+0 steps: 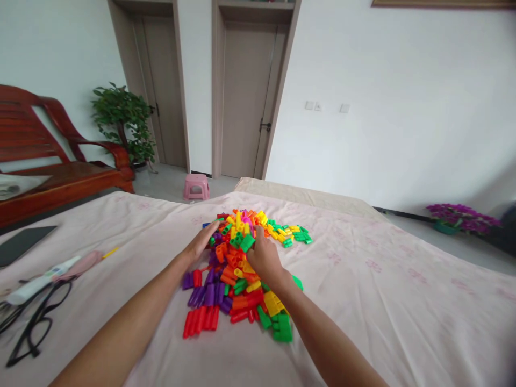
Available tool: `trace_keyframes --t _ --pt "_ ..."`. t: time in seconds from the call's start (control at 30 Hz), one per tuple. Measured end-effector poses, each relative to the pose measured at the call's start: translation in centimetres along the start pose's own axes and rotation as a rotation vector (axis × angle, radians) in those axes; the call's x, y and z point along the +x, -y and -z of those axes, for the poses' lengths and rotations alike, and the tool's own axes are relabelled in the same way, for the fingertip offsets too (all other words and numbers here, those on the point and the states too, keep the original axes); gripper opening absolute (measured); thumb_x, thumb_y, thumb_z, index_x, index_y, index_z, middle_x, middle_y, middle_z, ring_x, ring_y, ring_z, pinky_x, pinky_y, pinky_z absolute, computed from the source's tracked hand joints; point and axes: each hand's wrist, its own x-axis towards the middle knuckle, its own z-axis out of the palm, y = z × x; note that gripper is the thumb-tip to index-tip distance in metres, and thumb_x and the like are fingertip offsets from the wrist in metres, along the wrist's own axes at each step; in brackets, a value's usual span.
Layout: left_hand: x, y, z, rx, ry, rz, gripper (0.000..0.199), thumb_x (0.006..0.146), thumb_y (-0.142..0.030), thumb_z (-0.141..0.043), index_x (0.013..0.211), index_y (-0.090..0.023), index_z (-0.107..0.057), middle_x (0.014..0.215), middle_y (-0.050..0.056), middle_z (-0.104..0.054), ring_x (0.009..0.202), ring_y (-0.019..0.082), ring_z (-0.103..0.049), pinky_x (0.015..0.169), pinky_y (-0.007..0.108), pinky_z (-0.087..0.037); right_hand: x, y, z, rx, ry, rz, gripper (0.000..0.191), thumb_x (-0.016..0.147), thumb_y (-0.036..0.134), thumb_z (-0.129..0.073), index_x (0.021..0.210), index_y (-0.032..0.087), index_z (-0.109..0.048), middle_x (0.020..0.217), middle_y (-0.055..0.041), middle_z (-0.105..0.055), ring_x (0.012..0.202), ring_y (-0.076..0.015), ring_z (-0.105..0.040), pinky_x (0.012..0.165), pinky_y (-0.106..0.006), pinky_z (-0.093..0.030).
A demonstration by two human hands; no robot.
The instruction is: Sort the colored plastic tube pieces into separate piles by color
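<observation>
A heap of colourful plastic blocks (231,260) lies on the pale pink flowered cloth, in red, purple, orange, yellow and green. My left hand (202,240) rests against the heap's upper left side, its fingers stretched out beside the blocks. At the upper right side, my right hand (264,254) reaches into the heap, next to a green block (247,243); its fingertips are partly hidden, so its hold is unclear. Red blocks (201,321) lie side by side at the near left, and green blocks (283,328) at the near right.
Black glasses (40,322), a white tube-like item (42,280) and a dark flat device (24,244) lie at the left. Beyond the cloth stand a pink stool (196,186), a wooden bench (60,183) and a potted plant (123,121).
</observation>
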Motion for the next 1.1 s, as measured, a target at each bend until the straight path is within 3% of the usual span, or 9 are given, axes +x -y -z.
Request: trace_keyframes --t 0.13,0.23,0.3,0.4,0.57,0.67,0.77,0.9,1.1 --pt "-1.0 -0.6 2.5 0.053 0.032 0.102 0.066 0.09 -0.065 -0.04 0.134 -0.02 -0.061 0.135 0.01 -0.065 0.123 0.028 -0.061 0.101 0.043 -0.049 0.1 3.0 0.7 -0.092 0.016 0.101 0.052 0.094 0.018 -0.039 0.144 0.01 -0.037 0.102 -0.0161 -0.072 0.088 -0.0266 -0.07 0.078 -0.032 -0.048" --pt "-1.9 -0.7 3.9 0.226 0.026 0.047 0.064 0.089 -0.065 -0.043 0.13 -0.021 -0.063 0.139 0.009 -0.062 0.129 0.028 -0.056 0.105 0.041 -0.046 0.4 1.9 1.8 -0.047 -0.049 0.082 0.056 0.092 0.017 -0.04 0.147 0.009 -0.036 0.098 -0.0151 -0.072 0.086 -0.026 -0.069 0.078 -0.032 -0.049" --pt "-2.7 -0.3 4.7 0.342 0.002 -0.01 0.065 0.088 -0.064 -0.045 0.132 -0.019 -0.062 0.14 0.011 -0.061 0.132 0.029 -0.053 0.11 0.042 -0.042 0.3 -0.9 2.8 0.043 -0.119 -0.007 0.056 0.09 0.018 -0.04 0.146 0.01 -0.039 0.096 -0.0142 -0.072 0.085 -0.0252 -0.069 0.076 -0.032 -0.05" --pt "-4.4 0.7 5.5 0.535 -0.064 -0.078 0.07 0.088 -0.063 -0.048 0.141 -0.018 -0.056 0.148 0.014 -0.052 0.142 0.031 -0.042 0.118 0.045 -0.032 -1.6 -7.7 4.6 0.303 -0.167 -0.235 0.056 0.088 0.022 -0.042 0.144 0.014 -0.042 0.091 -0.0106 -0.072 0.073 -0.0218 -0.069 0.064 -0.03 -0.053" --pt "-9.0 2.1 5.4 0.806 -0.018 -0.221 0.08 0.086 -0.061 -0.056 0.155 -0.025 -0.037 0.163 0.015 -0.027 0.149 0.035 -0.026 0.117 0.052 -0.03 -9.1 -19.8 6.9 0.599 -0.202 -0.566 0.067 0.081 0.032 -0.053 0.144 0.013 -0.04 0.082 -0.0069 -0.07 0.066 -0.0221 -0.07 0.054 -0.03 -0.056" --pt "-11.5 2.8 3.6 0.902 0.074 -0.338 0.098 0.074 -0.064 -0.07 0.158 -0.029 -0.033 0.164 0.017 -0.024 0.148 0.042 -0.026 0.114 0.057 -0.033 -13.5 -23.2 7.2 0.51 -0.199 -0.672 0.069 0.077 0.034 -0.055 0.143 0.015 -0.044 0.079 -0.0068 -0.07 0.062 -0.023 -0.069 0.05 -0.031 -0.054" --pt "-12.9 3.6 0.9 0.976 0.082 -0.371 0.11 0.061 -0.059 -0.081 0.157 -0.031 -0.035 0.163 0.018 -0.024 0.145 0.047 -0.028 0.111 0.061 -0.034 -15.6 -22.8 6.3 0.425 -0.138 -0.677 0.068 0.076 0.035 -0.054 0.141 0.017 -0.047 0.07 -0.0037 -0.069 0.054 -0.0218 -0.066 0.048 -0.03 -0.051" --pt "-12.8 4.2 -2.2 1.046 -0.01 -0.324 0.106 0.062 -0.041 -0.082 0.156 -0.031 -0.034 0.163 0.018 -0.021 0.147 0.045 -0.025 0.111 0.062 -0.031 -14.8 -18.7 4.1 0.376 -0.087 -0.586 0.066 0.077 0.037 -0.051 0.14 0.017 -0.048 0.065 0.0 -0.067 0.054 -0.0218 -0.065 0.052 -0.031 -0.051" --pt "-11.7 3.7 -3.5 0.969 -0.077 -0.274 0.094 0.059 -0.034 -0.082 0.147 -0.033 -0.047 0.158 0.013 -0.028 0.143 0.042 -0.03 0.11 0.059 -0.035 -11.5 -12.6 0.3 0.375 -0.106 -0.374 0.054 0.079 0.034 -0.048 0.13 0.017 -0.055 0.098 -0.008 -0.074 0.089 -0.0233 -0.07 0.077 -0.032 -0.054"
